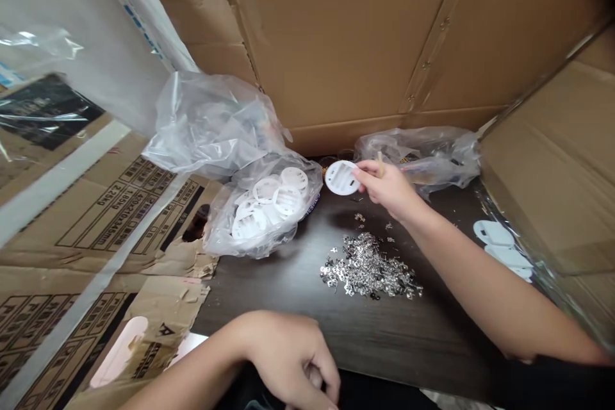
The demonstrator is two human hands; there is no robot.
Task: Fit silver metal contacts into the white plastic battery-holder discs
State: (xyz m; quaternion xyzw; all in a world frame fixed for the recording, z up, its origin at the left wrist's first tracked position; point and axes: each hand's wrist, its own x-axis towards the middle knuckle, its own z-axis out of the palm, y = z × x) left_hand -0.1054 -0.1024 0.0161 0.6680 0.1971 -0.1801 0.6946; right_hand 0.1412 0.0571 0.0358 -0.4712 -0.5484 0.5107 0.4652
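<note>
My right hand (pixel 384 186) pinches a round white plastic cover (pixel 340 180) with slots by its right edge, held up above the dark table. To the left of it, an open clear plastic bag (pixel 221 246) holds several similar white round covers (pixel 287 200). Below the held cover lies a loose pile of small shiny metal pieces (pixel 368 266). My left hand (pixel 293 355) is near the table's front edge with its fingers curled inward. What those fingers hold, if anything, is hidden.
More white covers (pixel 500 243) lie at the right by a cardboard wall (pixel 552 160). Another clear bag (pixel 432 147) rests behind my right hand. A crumpled plastic bag (pixel 211 122) stands at the back left, near printed cardboard boxes (pixel 110 205). Cardboard (pixel 336 32) closes off the back.
</note>
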